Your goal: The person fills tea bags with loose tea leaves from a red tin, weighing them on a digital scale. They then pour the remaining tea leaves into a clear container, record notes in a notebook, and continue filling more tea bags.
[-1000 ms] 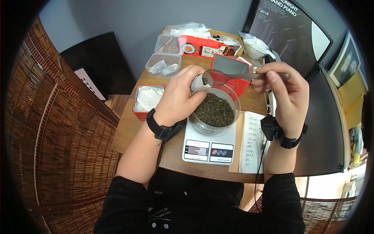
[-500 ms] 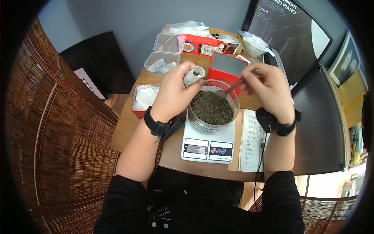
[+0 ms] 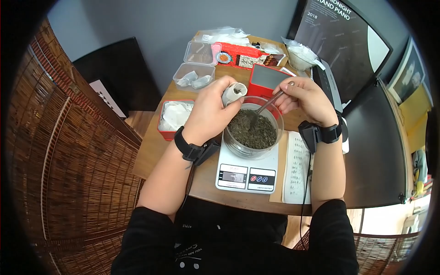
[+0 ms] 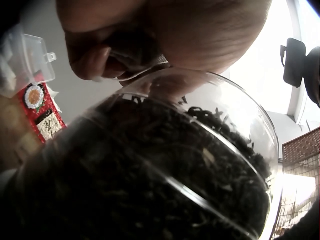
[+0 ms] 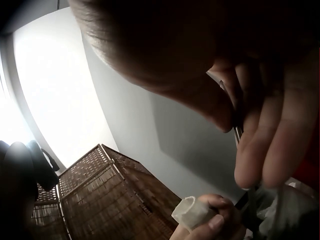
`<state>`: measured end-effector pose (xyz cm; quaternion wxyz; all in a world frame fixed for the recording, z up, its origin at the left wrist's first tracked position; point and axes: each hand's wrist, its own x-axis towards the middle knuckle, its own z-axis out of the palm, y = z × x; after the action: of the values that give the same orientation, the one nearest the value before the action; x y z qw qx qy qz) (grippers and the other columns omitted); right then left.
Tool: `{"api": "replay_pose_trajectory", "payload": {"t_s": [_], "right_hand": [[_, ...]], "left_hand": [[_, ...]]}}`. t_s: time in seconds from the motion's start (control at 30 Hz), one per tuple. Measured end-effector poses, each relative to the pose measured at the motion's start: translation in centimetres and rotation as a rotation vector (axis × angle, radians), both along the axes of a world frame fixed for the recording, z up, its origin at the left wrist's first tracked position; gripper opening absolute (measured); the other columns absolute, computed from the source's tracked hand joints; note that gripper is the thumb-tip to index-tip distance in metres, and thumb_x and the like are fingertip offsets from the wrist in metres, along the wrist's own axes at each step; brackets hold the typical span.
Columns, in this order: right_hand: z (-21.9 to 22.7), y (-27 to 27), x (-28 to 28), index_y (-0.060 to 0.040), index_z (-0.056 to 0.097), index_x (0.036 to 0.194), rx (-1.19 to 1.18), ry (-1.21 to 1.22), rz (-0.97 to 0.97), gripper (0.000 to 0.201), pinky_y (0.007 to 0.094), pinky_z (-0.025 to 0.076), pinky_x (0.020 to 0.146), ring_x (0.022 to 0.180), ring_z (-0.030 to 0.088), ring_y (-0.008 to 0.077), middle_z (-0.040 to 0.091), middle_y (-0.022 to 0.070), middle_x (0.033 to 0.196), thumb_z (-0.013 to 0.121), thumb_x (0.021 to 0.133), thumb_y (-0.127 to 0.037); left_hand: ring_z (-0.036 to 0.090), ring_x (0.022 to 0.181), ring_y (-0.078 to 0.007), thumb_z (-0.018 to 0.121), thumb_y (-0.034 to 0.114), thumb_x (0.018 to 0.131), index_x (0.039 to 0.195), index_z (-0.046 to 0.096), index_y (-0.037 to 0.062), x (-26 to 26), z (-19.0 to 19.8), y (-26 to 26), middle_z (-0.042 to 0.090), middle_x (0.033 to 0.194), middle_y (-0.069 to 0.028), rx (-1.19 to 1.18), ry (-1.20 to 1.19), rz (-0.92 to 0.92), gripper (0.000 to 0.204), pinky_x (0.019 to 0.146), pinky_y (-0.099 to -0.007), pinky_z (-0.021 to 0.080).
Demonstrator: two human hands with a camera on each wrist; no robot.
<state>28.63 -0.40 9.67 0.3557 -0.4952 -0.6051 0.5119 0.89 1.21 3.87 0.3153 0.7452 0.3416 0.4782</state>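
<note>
The left hand [image 3: 208,110] grips a small white pouch [image 3: 233,93], its mouth up with some dark leaf inside, over the left rim of a clear round tub [image 3: 280,133]. The right hand [image 3: 308,97] pinches the handle of a spoon [image 3: 272,101] between thumb and fingers; its bowl end rests in the dark dried leaves [image 3: 252,133]. Under the tub is a white kitchen scale [image 3: 246,187]; its reading cannot be made out. In the right wrist view the pouch [image 5: 192,214] shows in the left hand [image 5: 220,222].
A red box of white pouches [image 3: 175,115] stands left, a clear box [image 3: 195,77] behind it. An open red tin [image 3: 266,80] is behind the tub. An open notebook [image 3: 297,169] lies right of the scale, a cable crossing it. A bowl [image 3: 300,57] stands at the back.
The spoon has come down from the pouch's mouth into the leaves, tilting steeper. The right hand has moved left and the pouch now stands more upright in the left hand.
</note>
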Motion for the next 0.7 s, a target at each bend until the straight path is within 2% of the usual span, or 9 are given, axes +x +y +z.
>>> {"api": "replay_pose_trajectory", "payload": {"t_s": [0.03,0.1,0.13,0.3,0.4,0.53,0.63,0.7], "right_hand": [[0.0,0.1,0.3,0.0038,0.072,0.112,-0.011,0.035,-0.029,0.027,0.0246,0.063,0.072,0.074,0.077,0.0133,0.080,0.0115,0.092,0.055,0.113,-0.018],[0.0,0.1,1.0,0.0042,0.072,0.112,-0.021,0.068,-0.060,0.028,0.0239,0.064,0.070,0.073,0.077,0.0131,0.080,0.0115,0.091,0.056,0.113,-0.018],[0.0,0.2,1.3,0.0046,0.072,0.111,-0.018,0.119,-0.063,0.028,0.0233,0.063,0.069,0.072,0.077,0.0126,0.080,0.0115,0.089,0.056,0.113,-0.018],[1.2,-0.2,2.9,0.0051,0.074,0.110,0.032,0.209,-0.074,0.030,0.0238,0.062,0.068,0.072,0.074,0.0117,0.078,0.0102,0.088,0.056,0.112,-0.019],[2.0,-1.0,2.8,0.0060,0.074,0.112,0.205,0.299,-0.125,0.031,0.0228,0.060,0.067,0.070,0.073,0.0103,0.078,0.0080,0.086,0.054,0.112,-0.018],[2.8,-2.8,1.0,0.0053,0.074,0.114,0.314,0.314,-0.167,0.030,0.0243,0.060,0.072,0.073,0.073,0.0112,0.078,0.0086,0.088,0.055,0.112,-0.018],[3.3,-4.3,-1.1,0.0050,0.073,0.115,0.416,0.202,-0.214,0.027,0.0258,0.060,0.076,0.076,0.073,0.0121,0.077,0.0094,0.091,0.058,0.112,-0.018],[3.5,-5.3,-2.4,0.0052,0.073,0.118,0.556,0.067,-0.177,0.026,0.0259,0.060,0.078,0.079,0.073,0.0124,0.077,0.0097,0.092,0.061,0.113,-0.017]], "left_hand": [[0.071,0.090,-0.0319,0.074,0.012,0.095,0.107,0.065,-0.0005,0.0,-0.1,0.0,0.072,0.098,-0.0169,-0.001,-0.001,0.001,0.020,0.082,-0.0412,0.055],[0.062,0.086,-0.0162,0.075,0.006,0.096,0.108,0.062,0.0003,0.0,-0.2,0.1,0.067,0.093,-0.0067,0.042,0.007,0.000,0.019,0.079,-0.0326,0.051],[0.062,0.086,-0.0162,0.075,0.006,0.096,0.108,0.062,0.0003,0.0,-0.2,0.1,0.067,0.093,-0.0067,0.044,0.006,-0.002,0.019,0.079,-0.0326,0.051],[0.065,0.086,-0.0206,0.075,0.006,0.095,0.108,0.063,0.0004,0.0,-0.3,0.1,0.068,0.093,-0.0098,0.118,0.021,0.026,0.019,0.080,-0.0346,0.052],[0.065,0.086,-0.0219,0.075,0.007,0.095,0.108,0.063,0.0007,0.1,-0.1,0.0,0.069,0.093,-0.0109,0.127,0.031,0.030,0.019,0.080,-0.0350,0.052],[0.066,0.086,-0.0232,0.076,0.008,0.094,0.108,0.063,0.0009,0.0,-0.2,-0.1,0.069,0.094,-0.0118,0.105,0.042,0.018,0.020,0.080,-0.0355,0.053],[0.067,0.087,-0.0248,0.076,0.009,0.093,0.109,0.063,0.0006,-0.1,0.0,-0.2,0.069,0.094,-0.0125,0.123,0.061,0.021,0.023,0.080,-0.0366,0.053],[0.070,0.093,-0.0397,0.076,0.010,0.090,0.108,0.064,0.0001,0.0,0.1,-0.1,0.071,0.101,-0.0192,0.139,0.057,0.012,0.024,0.082,-0.0444,0.054]]}}
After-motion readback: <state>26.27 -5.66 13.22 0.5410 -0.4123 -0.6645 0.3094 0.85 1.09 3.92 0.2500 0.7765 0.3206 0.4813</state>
